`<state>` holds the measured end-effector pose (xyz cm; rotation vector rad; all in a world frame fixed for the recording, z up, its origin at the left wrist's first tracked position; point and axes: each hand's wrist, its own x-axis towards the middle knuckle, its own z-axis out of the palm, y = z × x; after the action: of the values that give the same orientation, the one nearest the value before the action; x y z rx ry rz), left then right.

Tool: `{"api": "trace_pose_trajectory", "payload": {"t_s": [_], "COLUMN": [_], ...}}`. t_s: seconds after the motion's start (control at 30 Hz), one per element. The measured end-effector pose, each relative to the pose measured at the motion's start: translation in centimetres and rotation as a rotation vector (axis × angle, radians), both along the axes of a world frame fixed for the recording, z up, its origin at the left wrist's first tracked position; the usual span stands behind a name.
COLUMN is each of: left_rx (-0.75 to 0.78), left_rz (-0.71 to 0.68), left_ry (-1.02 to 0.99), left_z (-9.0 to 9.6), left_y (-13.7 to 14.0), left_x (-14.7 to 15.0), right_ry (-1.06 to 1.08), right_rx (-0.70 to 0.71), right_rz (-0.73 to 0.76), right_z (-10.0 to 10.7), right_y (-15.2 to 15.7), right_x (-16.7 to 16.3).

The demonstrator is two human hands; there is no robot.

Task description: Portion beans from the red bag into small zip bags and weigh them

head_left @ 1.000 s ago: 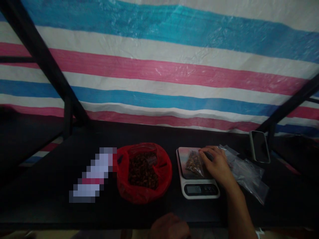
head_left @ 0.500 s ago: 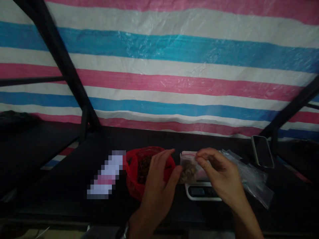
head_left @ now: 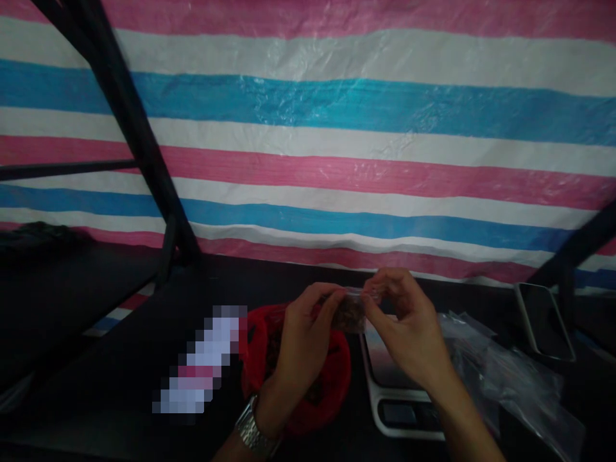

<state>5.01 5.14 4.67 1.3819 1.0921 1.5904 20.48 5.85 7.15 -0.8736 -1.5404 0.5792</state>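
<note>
A small clear zip bag [head_left: 350, 313] with brown bits inside is held up between both hands. My left hand [head_left: 308, 333] pinches its upper left edge, thumb against fingers. At the upper right corner my right hand [head_left: 409, 327] grips it between thumb and fingertips. Beneath my left hand stands a red plastic bag [head_left: 337, 391], open at the top, with dark brown pieces in it, partly hidden by the hand and wrist. A white kitchen scale [head_left: 385, 420] with a metal plate lies under my right hand, its right part covered by the forearm.
Several clear plastic bags [head_left: 524, 385] are spread right of the scale. A phone [head_left: 543, 321] lies beyond them at the far right. Left of the red bag is a pixelated strip [head_left: 206, 359]. Black frame bars [head_left: 154, 173] rise before a striped sheet [head_left: 337, 173].
The zip bag has been lifted off the scale and moved slightly left. My left hand, open before, now pinches it too. The view has shifted, so the table items appear lower.
</note>
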Motion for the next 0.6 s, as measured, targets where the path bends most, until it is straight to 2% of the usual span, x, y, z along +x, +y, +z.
{"api": "trace_pose_trajectory", "payload": {"t_s": [0.2, 0.4, 0.6], "left_rx": [-0.012, -0.054, -0.031], "left_rz": [0.043, -0.004, -0.025], "left_ry": [0.038, -0.012, 0.069], "left_z": [0.1, 0.0, 0.1], "left_y": [0.1, 0.0, -0.6], "left_x": [-0.5, -0.7, -1.3], "right_ry": [0.050, 0.062, 0.084], "right_rx": [-0.046, -0.085, -0.097], "right_rz": [0.055, 0.068, 0.083], "right_z": [-0.9, -0.8, -1.1], "right_y": [0.3, 0.4, 0.1], "right_x": [-0.6, -1.0, -1.3]}}
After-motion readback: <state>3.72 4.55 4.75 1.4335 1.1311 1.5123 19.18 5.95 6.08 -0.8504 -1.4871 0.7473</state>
